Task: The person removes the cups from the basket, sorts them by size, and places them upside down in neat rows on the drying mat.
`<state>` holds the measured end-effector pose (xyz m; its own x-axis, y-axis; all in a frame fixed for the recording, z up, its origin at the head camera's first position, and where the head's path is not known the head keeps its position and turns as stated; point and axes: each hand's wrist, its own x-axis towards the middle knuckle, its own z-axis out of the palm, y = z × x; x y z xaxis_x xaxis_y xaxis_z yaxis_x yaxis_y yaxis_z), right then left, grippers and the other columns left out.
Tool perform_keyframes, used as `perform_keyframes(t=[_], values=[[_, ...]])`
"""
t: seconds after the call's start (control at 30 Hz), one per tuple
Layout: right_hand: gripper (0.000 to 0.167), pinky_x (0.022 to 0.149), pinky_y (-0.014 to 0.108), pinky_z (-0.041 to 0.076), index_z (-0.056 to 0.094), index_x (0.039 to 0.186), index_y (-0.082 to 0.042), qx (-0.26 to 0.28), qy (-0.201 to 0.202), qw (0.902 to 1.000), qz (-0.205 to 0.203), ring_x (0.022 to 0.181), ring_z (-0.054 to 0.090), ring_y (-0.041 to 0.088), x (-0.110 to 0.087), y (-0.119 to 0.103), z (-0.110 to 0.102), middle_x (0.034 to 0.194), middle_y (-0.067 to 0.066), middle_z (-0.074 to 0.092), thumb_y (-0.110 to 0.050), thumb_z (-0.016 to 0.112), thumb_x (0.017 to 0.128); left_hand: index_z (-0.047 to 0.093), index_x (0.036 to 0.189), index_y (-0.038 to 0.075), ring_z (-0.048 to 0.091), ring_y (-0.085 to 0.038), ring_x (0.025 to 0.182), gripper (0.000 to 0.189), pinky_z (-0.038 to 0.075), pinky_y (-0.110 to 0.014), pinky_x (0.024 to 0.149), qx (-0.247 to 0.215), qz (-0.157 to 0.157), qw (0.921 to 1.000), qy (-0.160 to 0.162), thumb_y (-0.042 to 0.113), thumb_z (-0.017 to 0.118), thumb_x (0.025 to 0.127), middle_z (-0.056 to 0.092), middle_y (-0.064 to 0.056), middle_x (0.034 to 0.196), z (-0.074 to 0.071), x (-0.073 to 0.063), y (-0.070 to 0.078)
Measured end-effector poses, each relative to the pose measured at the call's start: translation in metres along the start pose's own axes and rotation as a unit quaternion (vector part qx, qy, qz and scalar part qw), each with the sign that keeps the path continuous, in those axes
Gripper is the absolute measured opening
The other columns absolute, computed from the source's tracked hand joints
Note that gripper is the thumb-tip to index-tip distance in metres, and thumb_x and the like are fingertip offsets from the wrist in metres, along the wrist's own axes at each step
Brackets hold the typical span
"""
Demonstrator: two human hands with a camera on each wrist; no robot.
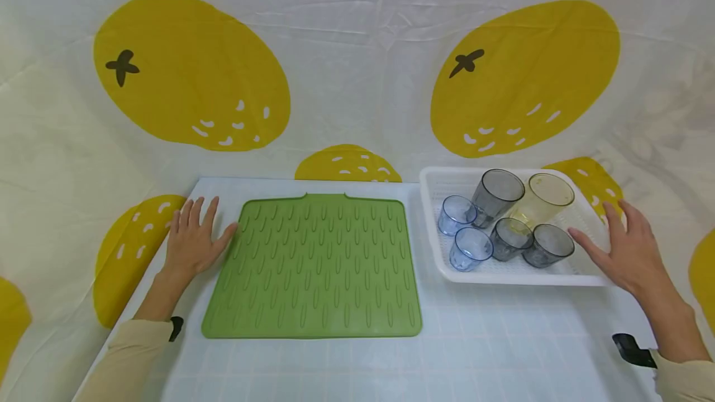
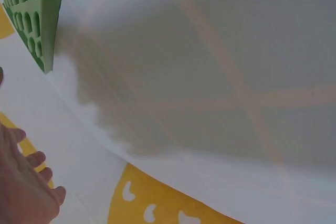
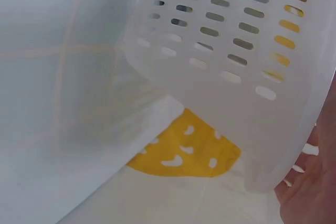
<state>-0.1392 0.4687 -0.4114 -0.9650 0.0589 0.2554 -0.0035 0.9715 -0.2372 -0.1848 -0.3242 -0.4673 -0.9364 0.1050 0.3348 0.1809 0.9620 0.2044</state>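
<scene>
My left hand is spread with straight fingers beside a green drying mat, its thumb tip right at the mat's left edge. In the left wrist view only part of that hand shows, below a mat corner. On the right, my right hand is at the short end of a white perforated basket, thumb stretched over the rim and fingers on the outer side. The right wrist view has its fingers partly hidden behind the basket wall.
Inside the basket stand two small blue glasses, a tall grey glass, a tall yellow glass and two short grey glasses. Behind the white table hangs a cloth with yellow fruit shapes.
</scene>
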Motion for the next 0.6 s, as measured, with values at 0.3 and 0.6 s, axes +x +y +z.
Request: perform_keyframes(t=[0.3,0.6], values=[[0.058,0.106,0.077,0.029,0.049,0.136,0.013,0.079,0.073,0.9941,-0.018,0.125,0.035,0.059,-0.005,-0.014,-0.002,0.139,0.04,0.041,-0.02,0.074,0.096,0.055,0.133,-0.015,0.055,-0.06,0.104,0.052,0.047,-0.069,0.082,-0.031,-0.001,0.9955,0.09,0.022,0.066,0.097,0.053,-0.041,0.124,0.001,-0.001,0.014],[0.051,0.09,0.076,0.04,0.054,0.131,0.01,0.094,0.043,0.9938,-0.04,0.117,0.043,0.055,-0.008,-0.022,0.002,0.135,0.035,0.046,-0.015,0.077,0.093,0.056,0.133,-0.011,0.054,-0.055,0.112,0.043,0.049,-0.068,0.082,-0.07,-0.047,0.9958,0.033,0.019,0.06,0.103,0.052,-0.038,0.127,-0.002,-0.007,0.026]])
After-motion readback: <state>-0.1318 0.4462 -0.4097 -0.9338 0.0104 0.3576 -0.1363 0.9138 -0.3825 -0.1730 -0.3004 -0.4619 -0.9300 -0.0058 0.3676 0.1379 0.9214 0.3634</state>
